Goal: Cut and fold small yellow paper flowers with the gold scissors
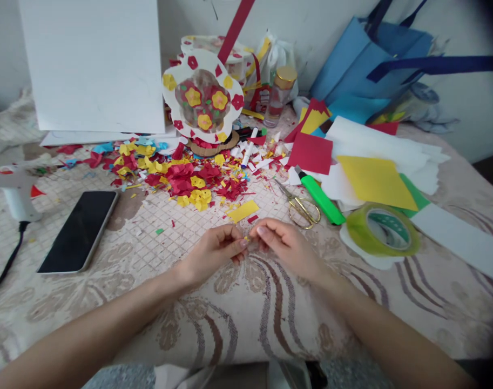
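My left hand (218, 249) pinches a tiny yellow paper piece (247, 238) between thumb and fingertips, over the patterned tablecloth. Close by on the right, the fingertips of my right hand (287, 244) are pressed together almost against that piece; whether they grip anything is hidden. Just beyond the hands lie a yellow paper strip (243, 211) and a small red scrap (252, 219). Gold-handled scissors (302, 209) rest beyond my right hand, beside a green box cutter (319, 198).
Cut paper flowers and scraps (189, 181) are heaped at the middle back, before a decorated paper lantern (203, 97). Left are a phone (80, 232) and a glue gun (17, 192). Right are a tape roll (353, 229), coloured paper (378, 181) and a blue bag (351, 59).
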Tool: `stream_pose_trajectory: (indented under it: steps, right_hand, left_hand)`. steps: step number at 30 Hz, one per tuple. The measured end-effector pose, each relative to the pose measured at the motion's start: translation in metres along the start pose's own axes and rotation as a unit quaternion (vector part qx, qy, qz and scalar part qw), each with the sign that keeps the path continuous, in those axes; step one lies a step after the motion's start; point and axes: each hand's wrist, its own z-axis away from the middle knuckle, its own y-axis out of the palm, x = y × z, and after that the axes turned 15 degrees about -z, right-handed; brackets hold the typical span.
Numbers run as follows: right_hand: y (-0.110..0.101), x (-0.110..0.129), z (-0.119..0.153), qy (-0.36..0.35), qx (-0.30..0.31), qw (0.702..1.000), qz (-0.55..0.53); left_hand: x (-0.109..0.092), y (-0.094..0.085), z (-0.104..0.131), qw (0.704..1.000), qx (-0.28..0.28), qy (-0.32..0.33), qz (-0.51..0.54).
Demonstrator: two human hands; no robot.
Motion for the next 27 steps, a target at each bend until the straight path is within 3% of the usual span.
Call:
stream_pose_trajectory:
  steps: [2,4,6,10,19,22,24,27]
  right_hand:
    - [-0.018,0.000,-0.003,-0.031,-0.083,0.989,0.114]
    - [-0.040,-0.004,-0.006,-0.058,-0.170,0.952,0.247]
    - [-0.061,-0.013,-0.009,-0.049,-0.219,0.909,0.352]
    - [-0.082,-0.030,-0.013,-0.004,-0.210,0.861,0.463]
    - [-0.077,-0.031,-0.014,0.028,-0.215,0.821,0.528]
    - [-0.078,-0.028,-0.013,0.029,-0.244,0.846,0.473]
    - [-0.075,-0.023,-0.013,0.015,-0.242,0.901,0.359]
    - [-0.059,-0.010,-0.010,-0.004,-0.146,0.981,0.127]
  left_hand:
    - [-0.001,0.000,0.001,1.000,-0.006,0.006,0.025]
    - [-0.001,0.001,0.001,0.999,-0.013,-0.002,0.052]
    - [-0.001,0.001,0.001,0.996,-0.015,-0.022,0.088]
    - [-0.001,0.001,0.001,0.989,-0.013,-0.064,0.132]
    - [-0.002,0.000,0.000,0.981,-0.028,-0.100,0.167]
    - [-0.003,0.000,0.000,0.976,-0.027,-0.099,0.195]
    - [-0.004,0.000,0.000,0.971,-0.024,-0.097,0.216]
    - [-0.006,0.000,0.000,0.969,-0.023,-0.095,0.228]
